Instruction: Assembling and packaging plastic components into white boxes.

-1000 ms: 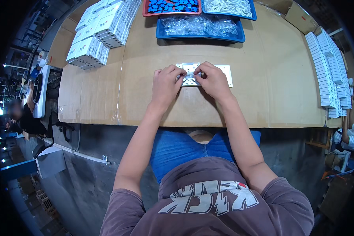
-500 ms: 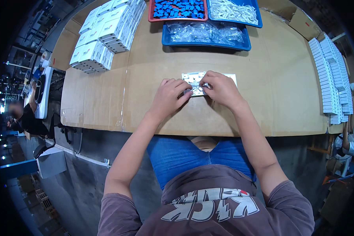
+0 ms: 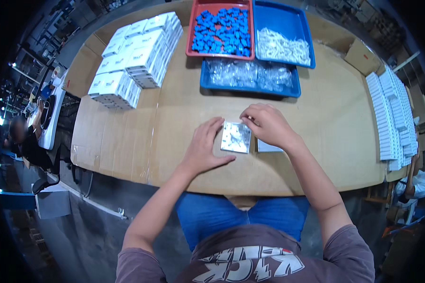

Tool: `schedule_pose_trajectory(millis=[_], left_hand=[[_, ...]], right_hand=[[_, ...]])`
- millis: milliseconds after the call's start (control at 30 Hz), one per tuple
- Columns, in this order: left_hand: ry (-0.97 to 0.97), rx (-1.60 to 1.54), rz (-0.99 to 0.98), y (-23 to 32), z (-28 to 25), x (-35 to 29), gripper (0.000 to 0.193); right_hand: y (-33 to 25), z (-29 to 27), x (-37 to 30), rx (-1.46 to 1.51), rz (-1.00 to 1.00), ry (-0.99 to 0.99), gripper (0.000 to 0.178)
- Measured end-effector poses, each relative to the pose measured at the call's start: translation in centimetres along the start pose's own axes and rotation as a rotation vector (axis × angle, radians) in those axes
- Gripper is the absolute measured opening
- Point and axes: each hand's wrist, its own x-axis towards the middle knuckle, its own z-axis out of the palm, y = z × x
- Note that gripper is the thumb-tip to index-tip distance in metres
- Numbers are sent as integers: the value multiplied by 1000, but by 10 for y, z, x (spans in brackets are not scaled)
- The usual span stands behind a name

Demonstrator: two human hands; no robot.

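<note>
A flat, square, shiny silver piece [image 3: 236,137] lies on the cardboard-covered table in front of me; its glossy surface makes the details hard to read. My left hand [image 3: 205,147] is open along its left side, fingertips near the upper left corner and thumb by the lower edge. At the upper right corner, my right hand [image 3: 268,124] has its fingers curled together in a pinch; what is between them, if anything, is too small to make out. A flat white item [image 3: 268,146], partly covered by my right hand, rests just right of the silver piece.
Beyond my hands are a red tray [image 3: 190,47] of blue parts, a blue tray [image 3: 282,19] of white pieces and another blue tray [image 3: 250,89] of clear plastic bags. White boxes [image 3: 139,52] stand stacked at left, more boxes [image 3: 387,118] at right. People sit at both sides.
My hands have moved apart; the left has opened off the piece. The piece now shows a smooth, shiny square face instead of small parts. The whole view has shifted, the trays appearing lower.
</note>
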Motion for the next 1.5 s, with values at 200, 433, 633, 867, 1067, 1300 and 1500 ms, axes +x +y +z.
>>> schedule_pose_trajectory(millis=[200,433,633,867,1067,1300,1500], left_hand=[[-97,-9,-95,3,-6,3,100],[-75,-11,-49,-2,-6,11,94],[-87,-41,-62,-9,-3,12,86],[-100,-44,-81,-10,-5,12,84],[-68,-40,-61,-12,-2,9,82],[-67,-28,-74,-6,-5,8,82],[-43,-15,-68,-5,0,6,82]], right_hand=[[65,-37,116,306,206,307,26],[148,-75,263,-231,220,452,25],[202,-82,331,-656,153,438,33],[219,-76,354,-681,234,338,28],[212,-79,331,-604,128,478,21],[116,-110,247,-50,-298,724,21],[16,-144,149,-4,-474,907,29]])
